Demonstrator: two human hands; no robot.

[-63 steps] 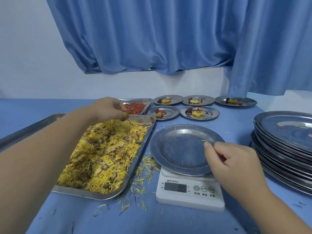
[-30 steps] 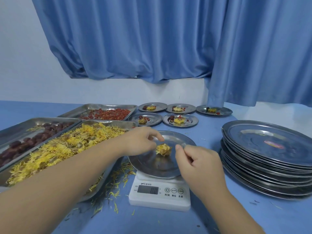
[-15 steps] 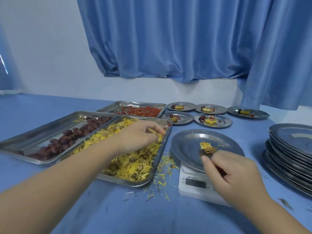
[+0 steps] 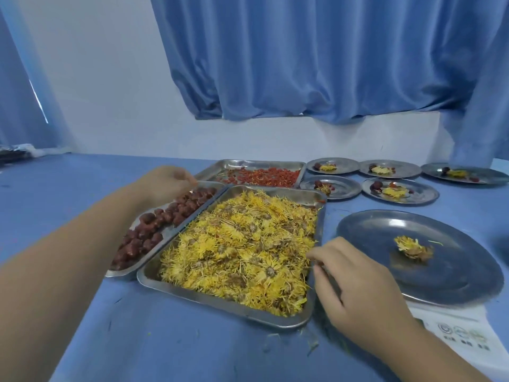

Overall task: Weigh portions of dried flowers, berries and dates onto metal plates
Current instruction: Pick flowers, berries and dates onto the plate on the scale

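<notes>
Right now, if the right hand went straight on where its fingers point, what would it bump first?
Probably the yellow dried flowers heaped in their tray; the right hand is at its right rim, though its height is unclear.

Most likely a small food-packing workroom rather than a home kitchen. Plain and bare: blank white wall (image 4: 110, 78), blue curtains (image 4: 303, 64) drawn across, one broad table (image 4: 68, 175) under a blue cover. Stocked in bulk, with flat steel trays (image 4: 220, 303) heaped with dried yellow flowers (image 4: 242, 244), dates (image 4: 154, 230) and red berries (image 4: 264, 176). Set up for measured batches: white digital scale (image 4: 454, 326) carrying a metal plate (image 4: 440, 277), and at the back five small plates (image 4: 424, 193) laid in two rows, each with the same little mix of flower, date and berries.
</notes>
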